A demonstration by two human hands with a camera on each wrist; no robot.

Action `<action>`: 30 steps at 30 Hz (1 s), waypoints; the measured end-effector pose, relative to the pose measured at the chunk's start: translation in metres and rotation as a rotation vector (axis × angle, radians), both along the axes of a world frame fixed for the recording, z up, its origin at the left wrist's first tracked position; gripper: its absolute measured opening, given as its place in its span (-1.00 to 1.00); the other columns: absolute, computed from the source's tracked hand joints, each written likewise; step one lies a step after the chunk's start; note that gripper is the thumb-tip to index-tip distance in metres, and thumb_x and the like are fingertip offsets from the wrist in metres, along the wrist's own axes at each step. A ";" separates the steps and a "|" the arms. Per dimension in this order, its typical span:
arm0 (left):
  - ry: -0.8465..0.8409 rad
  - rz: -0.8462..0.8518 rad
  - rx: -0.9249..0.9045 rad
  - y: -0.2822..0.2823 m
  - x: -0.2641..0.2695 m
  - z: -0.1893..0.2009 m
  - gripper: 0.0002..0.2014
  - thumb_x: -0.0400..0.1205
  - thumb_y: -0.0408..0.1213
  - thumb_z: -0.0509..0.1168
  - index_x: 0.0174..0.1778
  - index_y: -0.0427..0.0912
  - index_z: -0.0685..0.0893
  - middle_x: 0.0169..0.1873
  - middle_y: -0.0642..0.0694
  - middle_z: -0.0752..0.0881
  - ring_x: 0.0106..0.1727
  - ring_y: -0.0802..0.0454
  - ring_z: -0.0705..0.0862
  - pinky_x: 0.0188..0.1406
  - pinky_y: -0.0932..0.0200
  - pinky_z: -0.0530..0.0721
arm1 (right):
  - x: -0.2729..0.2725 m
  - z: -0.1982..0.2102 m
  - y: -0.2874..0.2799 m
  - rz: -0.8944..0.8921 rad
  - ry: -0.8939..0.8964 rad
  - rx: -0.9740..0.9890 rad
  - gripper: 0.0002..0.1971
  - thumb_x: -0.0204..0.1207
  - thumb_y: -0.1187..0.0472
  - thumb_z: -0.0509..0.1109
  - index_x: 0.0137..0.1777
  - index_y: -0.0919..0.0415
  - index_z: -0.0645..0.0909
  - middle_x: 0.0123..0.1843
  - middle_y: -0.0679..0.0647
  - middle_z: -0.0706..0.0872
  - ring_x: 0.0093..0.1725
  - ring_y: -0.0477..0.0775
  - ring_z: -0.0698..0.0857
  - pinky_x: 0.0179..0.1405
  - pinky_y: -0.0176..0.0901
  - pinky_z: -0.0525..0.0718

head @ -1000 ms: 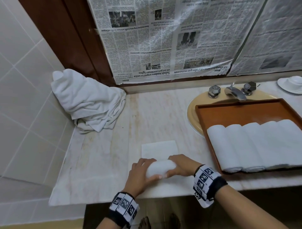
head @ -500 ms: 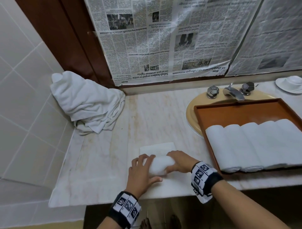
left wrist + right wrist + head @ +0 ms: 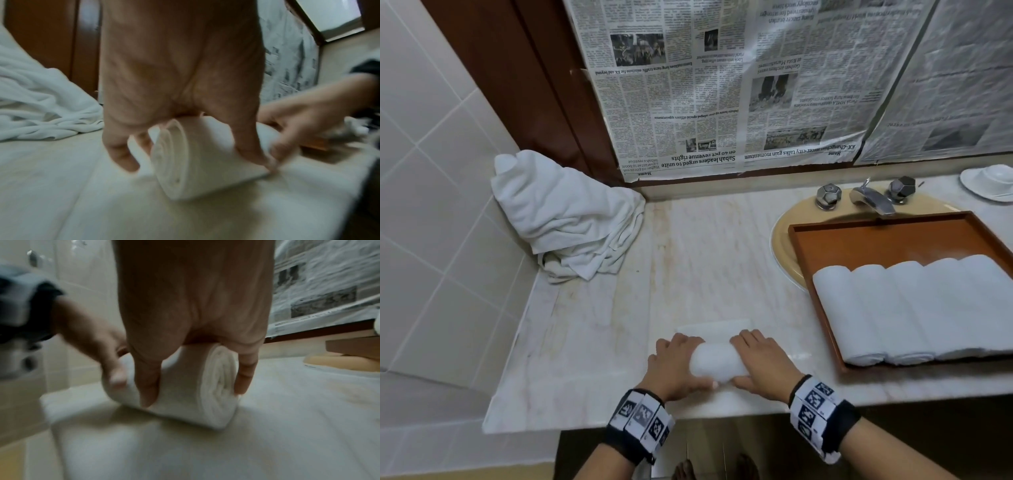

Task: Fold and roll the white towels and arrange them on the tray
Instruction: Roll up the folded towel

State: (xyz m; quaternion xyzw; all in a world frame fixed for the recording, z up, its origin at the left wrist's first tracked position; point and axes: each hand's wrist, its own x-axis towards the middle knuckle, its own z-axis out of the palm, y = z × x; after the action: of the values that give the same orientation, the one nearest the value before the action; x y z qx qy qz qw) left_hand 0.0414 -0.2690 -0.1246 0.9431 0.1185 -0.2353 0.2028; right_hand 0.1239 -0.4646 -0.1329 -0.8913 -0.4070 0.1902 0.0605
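A: We see a partly rolled white towel (image 3: 717, 364) lying crosswise at the near edge of the marble counter (image 3: 705, 260). A short flat strip of it (image 3: 714, 329) is spread on the far side, not yet rolled.

B: How do we read the hands?

A: The left hand (image 3: 674, 368) is curled over the left end of the roll, and the right hand (image 3: 758, 363) is curled over the right end. Both clasp the roll from above. In the left wrist view, the fingers (image 3: 121, 152) reach down past the spiral end face (image 3: 174, 155), and the thumb presses the near side. In the right wrist view, the fingers (image 3: 245, 374) bracket the other spiral end (image 3: 219, 381).

B: And where do we place the finished work?

A: To the right, a brown tray (image 3: 887, 236) rests over the yellow basin (image 3: 782, 246). We count five rolled towels (image 3: 914, 308) lying side by side, touching, along its near edge. The far half of the tray is bare.

B: What else do we label?

A: We label a heap of loose white towels (image 3: 566, 216) in the far left corner against the tiled wall (image 3: 424, 192). We also label a faucet (image 3: 871, 200) behind the tray, a white dish (image 3: 989, 181) at far right, and newspaper sheets (image 3: 722, 85) above the counter.
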 end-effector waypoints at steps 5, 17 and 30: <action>-0.249 -0.049 0.158 -0.021 -0.031 -0.008 -0.13 0.53 0.22 0.35 0.68 0.33 -0.01 0.61 0.17 0.10 0.58 -0.03 0.11 0.50 -0.01 0.29 | 0.026 0.017 0.006 -0.091 0.379 -0.010 -0.29 0.43 -0.14 0.54 0.51 0.10 0.39 0.40 0.08 0.53 0.35 0.12 0.51 0.31 -0.04 0.50; 0.130 -0.124 0.043 0.008 0.033 0.004 0.01 0.34 0.13 0.54 0.65 0.21 0.14 0.62 0.06 0.11 0.57 -0.16 0.18 0.49 -0.29 0.32 | 0.027 0.011 -0.015 -0.273 0.366 0.048 0.00 0.36 -0.46 0.39 0.66 0.09 0.17 0.59 0.00 0.27 0.54 0.07 0.29 0.50 0.04 0.40; 0.252 -0.205 -0.059 0.018 0.049 0.013 -0.25 0.22 0.17 0.64 0.29 0.05 0.56 0.19 -0.04 0.62 0.17 -0.04 0.58 0.07 0.08 0.61 | 0.033 0.034 -0.004 -0.273 0.492 -0.081 -0.17 0.17 -0.35 0.63 0.34 0.07 0.49 0.25 0.01 0.46 0.18 0.06 0.55 0.19 -0.04 0.61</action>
State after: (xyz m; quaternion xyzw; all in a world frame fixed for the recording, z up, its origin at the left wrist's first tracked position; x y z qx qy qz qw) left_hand 0.0904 -0.2510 -0.1120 0.9068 0.0393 -0.3748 0.1890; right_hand 0.1565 -0.4689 -0.0994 -0.8667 -0.2483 0.4069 0.1470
